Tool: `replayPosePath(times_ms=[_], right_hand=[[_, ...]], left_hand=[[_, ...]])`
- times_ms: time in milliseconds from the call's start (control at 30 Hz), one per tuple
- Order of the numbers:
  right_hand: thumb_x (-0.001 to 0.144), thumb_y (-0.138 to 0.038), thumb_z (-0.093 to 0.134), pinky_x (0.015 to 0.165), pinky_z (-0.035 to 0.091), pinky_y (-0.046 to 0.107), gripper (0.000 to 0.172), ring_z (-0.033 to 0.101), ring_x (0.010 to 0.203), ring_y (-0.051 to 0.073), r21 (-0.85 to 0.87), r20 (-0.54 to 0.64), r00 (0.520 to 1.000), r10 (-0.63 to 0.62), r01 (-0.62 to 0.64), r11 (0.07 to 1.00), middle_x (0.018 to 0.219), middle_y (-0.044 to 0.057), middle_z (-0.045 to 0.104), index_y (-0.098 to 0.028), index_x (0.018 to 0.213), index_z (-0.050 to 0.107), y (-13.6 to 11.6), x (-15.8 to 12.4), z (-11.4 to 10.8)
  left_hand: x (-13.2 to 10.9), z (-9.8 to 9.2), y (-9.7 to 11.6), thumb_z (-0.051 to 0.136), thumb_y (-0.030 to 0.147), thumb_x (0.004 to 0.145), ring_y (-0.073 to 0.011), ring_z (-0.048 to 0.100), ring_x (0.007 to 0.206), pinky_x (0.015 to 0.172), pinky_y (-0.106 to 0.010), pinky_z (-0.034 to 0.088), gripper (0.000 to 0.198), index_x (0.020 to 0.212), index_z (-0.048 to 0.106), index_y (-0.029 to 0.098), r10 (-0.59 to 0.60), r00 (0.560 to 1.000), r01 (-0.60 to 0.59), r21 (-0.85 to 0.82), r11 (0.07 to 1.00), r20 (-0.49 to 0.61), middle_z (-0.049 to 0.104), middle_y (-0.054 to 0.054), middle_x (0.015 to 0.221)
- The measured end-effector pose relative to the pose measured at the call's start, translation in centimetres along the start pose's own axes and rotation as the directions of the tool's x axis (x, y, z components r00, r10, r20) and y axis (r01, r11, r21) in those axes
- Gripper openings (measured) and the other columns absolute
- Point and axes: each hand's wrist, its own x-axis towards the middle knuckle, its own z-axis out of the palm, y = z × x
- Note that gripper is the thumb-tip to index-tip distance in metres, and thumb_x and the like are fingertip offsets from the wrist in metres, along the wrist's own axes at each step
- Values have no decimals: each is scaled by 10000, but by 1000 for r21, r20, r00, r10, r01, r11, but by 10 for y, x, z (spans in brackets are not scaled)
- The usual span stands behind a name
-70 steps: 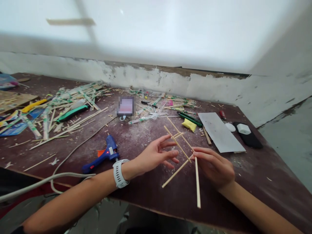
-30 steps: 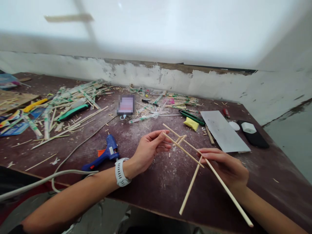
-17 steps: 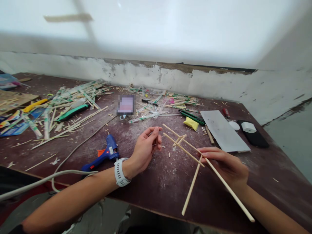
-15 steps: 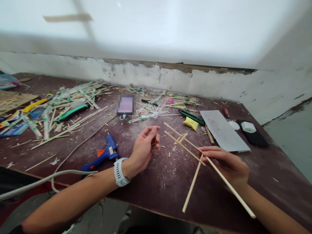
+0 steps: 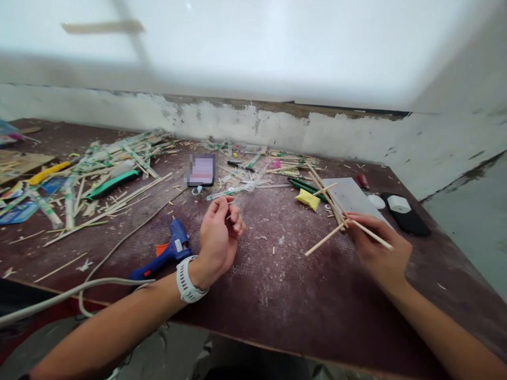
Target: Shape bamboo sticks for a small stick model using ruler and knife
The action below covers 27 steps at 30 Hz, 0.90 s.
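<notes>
My right hand [image 5: 380, 248] grips a frame of joined chopsticks [image 5: 322, 245] by one end, fingertips pinched at a joint. The frame has long sticks side by side, a short crosspiece near the far end and a stick angling down to the left. It is raised over the table. My left hand [image 5: 219, 227], with a white watch on its wrist, is held over the table with curled fingers and the thumb near the index finger. A tiny light bit shows between those fingers, too small to name. A blue glue gun [image 5: 176, 248] lies left of this hand.
A phone [image 5: 201, 170] stands at the back middle. Loose chopsticks and wrappers [image 5: 114, 153] cover the left, with a green-handled cutter [image 5: 113, 183]. Right of centre lie a yellow packet [image 5: 308, 199], a white sheet [image 5: 352, 192] and a black case [image 5: 407, 214]. A cable [image 5: 119, 235] crosses the left side.
My right hand has turned the chopstick frame, so its far end now points up and away, further right. My left hand has shifted slightly left, its fingers more upright. The view moved a little.
</notes>
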Motion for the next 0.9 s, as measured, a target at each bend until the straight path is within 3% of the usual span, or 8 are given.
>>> replayPosePath(times_ms=[167,300,433,533,667,767,833,900], right_hand=[[868,-361,798,795,663,362,159,784,866,236,-86,-105,990,93,-102,991,975,30,818,-261,993,797,18,5,-1],[878,-356,786,795,663,357,157,785,852,227,-95,-81,992,94,-102,990,968,23,819,-265,1005,797,18,1,1],[904,-304,756,814,675,360,107,791,908,229,-56,58,998,2,1,998,1023,32,819,-268,1000,786,-3,-9,6],[915,-242,739,864,668,390,108,787,939,228,-3,157,980,-119,121,993,1063,47,813,-262,1015,774,-17,-16,11],[910,-128,716,848,667,370,201,784,955,216,69,198,951,-238,229,971,1064,53,811,-267,1048,760,-28,-24,15],[900,-107,715,811,675,357,244,790,941,219,116,236,937,-258,237,965,1065,49,812,-275,1073,756,-33,-28,16],[894,-95,714,792,676,344,266,794,924,218,148,269,925,-269,236,960,1053,43,815,-278,1082,755,-37,-29,16],[892,-88,711,770,674,326,273,796,910,215,176,284,918,-276,233,956,1032,38,818,-278,1081,758,-40,-29,16]], left_hand=[[-6,2,5,546,278,1038,-62,378,421,424,-170,362,149,924,595,195,-7,999,7,4,1000,54,405,81,546],[-13,4,1,643,423,981,-43,380,399,378,-148,347,227,993,625,197,-182,965,156,145,977,189,463,82,594],[-20,4,-9,783,499,856,-43,544,450,378,-197,490,478,1192,650,186,-413,862,261,442,858,294,703,-80,1087],[-24,4,-16,791,482,852,-63,610,455,415,-271,576,682,1425,541,209,-526,776,298,532,793,349,593,-222,1423],[-28,6,-18,779,404,878,-52,596,436,391,-260,554,870,1604,317,274,-493,815,310,490,815,305,427,-283,1580],[-29,7,-19,803,356,861,-46,589,449,415,-269,572,936,1625,265,318,-470,839,320,451,833,273,367,-273,1622],[-28,7,-20,830,346,837,-46,580,451,438,-277,587,941,1613,298,321,-464,837,320,429,845,291,453,-255,1575],[-27,6,-22,832,366,835,-27,518,414,466,-276,597,823,1547,430,269,-463,820,309,421,853,336,651,-207,1379]])
